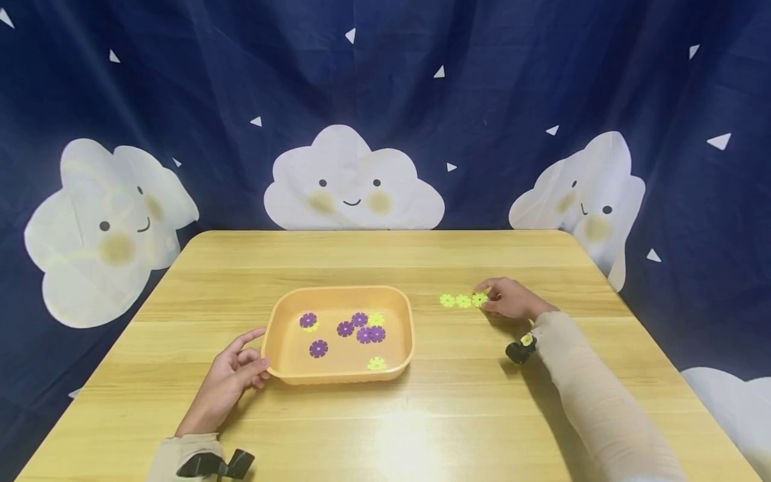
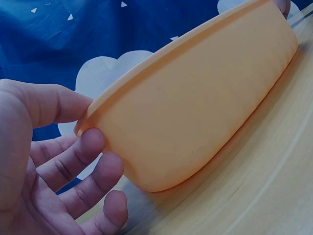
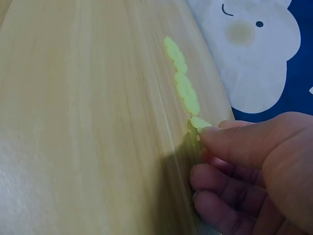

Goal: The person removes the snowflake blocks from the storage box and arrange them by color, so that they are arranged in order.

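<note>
My left hand [image 1: 225, 375] pinches the left rim of an orange plastic tray [image 1: 337, 290]. The left wrist view shows the thumb and index finger at the corner of the tray [image 2: 195, 98], the other fingers loosely bent below. Several purple flower-shaped discs [image 1: 318, 349] and a few yellow ones [image 1: 376, 363] lie inside it. To the right of the tray, my right hand [image 1: 512, 299] pinches a yellow flower-shaped disc [image 3: 199, 123] between thumb and finger. That disc sits at the right end of a row, beside two more yellow discs [image 1: 448, 300] lying flat on the table.
Everything stands on a light wooden table [image 1: 385, 251]. Behind it hangs a dark blue curtain [image 1: 385, 80] printed with smiling white clouds and small triangles. Black straps [image 1: 521, 349] with small devices are worn at both wrists.
</note>
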Available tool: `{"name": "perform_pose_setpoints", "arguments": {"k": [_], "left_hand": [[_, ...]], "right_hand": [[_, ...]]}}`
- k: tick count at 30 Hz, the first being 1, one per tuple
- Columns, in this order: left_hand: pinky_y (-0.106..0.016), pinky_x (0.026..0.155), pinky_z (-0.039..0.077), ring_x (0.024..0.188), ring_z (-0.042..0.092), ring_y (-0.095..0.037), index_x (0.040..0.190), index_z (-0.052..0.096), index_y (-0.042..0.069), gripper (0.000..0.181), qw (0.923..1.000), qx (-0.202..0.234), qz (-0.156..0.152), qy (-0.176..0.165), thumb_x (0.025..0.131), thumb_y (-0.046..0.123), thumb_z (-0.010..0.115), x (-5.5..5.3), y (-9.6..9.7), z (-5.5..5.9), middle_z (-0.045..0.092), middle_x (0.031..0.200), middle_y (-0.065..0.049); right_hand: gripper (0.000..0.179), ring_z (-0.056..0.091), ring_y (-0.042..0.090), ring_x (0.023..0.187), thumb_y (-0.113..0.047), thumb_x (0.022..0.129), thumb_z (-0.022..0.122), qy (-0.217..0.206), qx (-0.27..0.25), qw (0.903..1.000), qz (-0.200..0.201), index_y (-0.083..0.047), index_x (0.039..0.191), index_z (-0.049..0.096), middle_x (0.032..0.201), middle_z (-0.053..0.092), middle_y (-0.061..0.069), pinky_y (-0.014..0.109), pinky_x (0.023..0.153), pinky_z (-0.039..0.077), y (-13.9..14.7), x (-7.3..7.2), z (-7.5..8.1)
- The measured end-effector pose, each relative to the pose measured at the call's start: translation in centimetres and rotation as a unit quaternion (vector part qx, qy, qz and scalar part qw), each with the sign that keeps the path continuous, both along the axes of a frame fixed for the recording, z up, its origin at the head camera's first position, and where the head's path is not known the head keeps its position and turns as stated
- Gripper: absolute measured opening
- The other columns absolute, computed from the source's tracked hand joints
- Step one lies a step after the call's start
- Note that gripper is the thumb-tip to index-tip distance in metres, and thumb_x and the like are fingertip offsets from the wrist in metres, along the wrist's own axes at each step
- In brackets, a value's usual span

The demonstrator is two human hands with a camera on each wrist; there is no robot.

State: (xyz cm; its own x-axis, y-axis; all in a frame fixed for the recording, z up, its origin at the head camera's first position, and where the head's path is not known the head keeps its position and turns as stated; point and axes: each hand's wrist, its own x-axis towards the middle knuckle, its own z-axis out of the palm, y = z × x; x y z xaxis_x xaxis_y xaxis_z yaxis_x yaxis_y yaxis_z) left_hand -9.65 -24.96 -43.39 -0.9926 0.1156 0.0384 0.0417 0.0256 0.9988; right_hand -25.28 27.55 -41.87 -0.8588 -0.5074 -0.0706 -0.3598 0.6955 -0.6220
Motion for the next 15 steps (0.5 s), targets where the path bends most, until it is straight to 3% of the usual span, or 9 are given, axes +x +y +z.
{"name": "perform_pose_setpoints", "arguments": {"k": [15], "left_hand": [[-0.028, 0.059, 0.056, 0.070, 0.062, -0.015, 0.144, 0.029, -0.007, 0.061, 1.0000, 0.003, -0.003, 0.001, 0.093, -0.001, 0.060, -0.05, -0.06, -0.01, 0.062, 0.085, -0.010]], "right_hand": [[0.035, 0.057, 0.014, 0.059, -0.005, 0.092, 0.063, -0.010, 0.029, 0.9995, -0.006, 0.005, 0.125, 0.056, 0.070, 0.062, 0.002, 0.030, 0.059, 0.047, 0.04, -0.28, -0.04]]}}
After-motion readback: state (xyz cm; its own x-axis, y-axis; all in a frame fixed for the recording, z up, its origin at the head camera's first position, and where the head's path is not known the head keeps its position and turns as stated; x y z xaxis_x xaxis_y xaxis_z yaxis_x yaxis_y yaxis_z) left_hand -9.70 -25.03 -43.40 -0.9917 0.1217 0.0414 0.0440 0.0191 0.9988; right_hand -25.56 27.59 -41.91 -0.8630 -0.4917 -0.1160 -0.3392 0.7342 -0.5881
